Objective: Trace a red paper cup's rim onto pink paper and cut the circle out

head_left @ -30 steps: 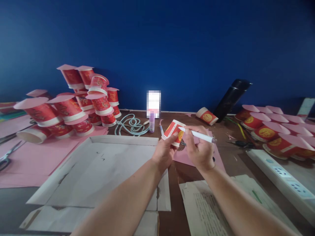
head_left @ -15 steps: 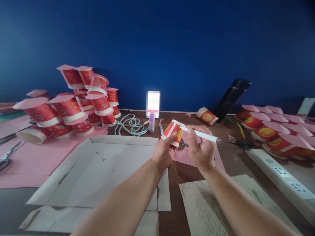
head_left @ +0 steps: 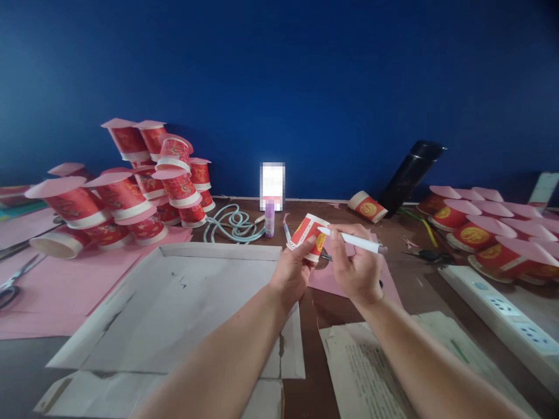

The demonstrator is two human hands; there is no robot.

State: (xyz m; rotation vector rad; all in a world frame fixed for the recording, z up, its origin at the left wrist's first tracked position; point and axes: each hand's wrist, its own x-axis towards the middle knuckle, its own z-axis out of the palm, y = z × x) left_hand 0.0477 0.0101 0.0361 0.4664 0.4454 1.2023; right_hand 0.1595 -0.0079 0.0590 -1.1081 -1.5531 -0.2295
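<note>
My left hand [head_left: 294,270] grips a red and white paper cup [head_left: 301,231] with a gold emblem, its thumb across the side. The cup is tilted over the table in front of me. Between the fingers of my right hand [head_left: 358,265] is a white marker pen [head_left: 358,241], its tip at the upper right of the cup. Whether the tip touches the cup I cannot tell. Beneath both hands lies a sheet of pink paper [head_left: 391,288]. Part of a dark-handled tool shows behind the cup, mostly hidden.
Red cups with pink paper tops [head_left: 122,195] are stacked at left; more cups [head_left: 474,235] stand at right. Around them are a flattened white box [head_left: 174,314], scissors [head_left: 11,288], a purple glue stick [head_left: 269,220], a pale cable [head_left: 233,224], a black bottle [head_left: 408,177] and a power strip [head_left: 502,311].
The marker has shifted slightly to the left relative to the cup. Otherwise my hands keep nearly the same pose, and the whole view has moved a little.
</note>
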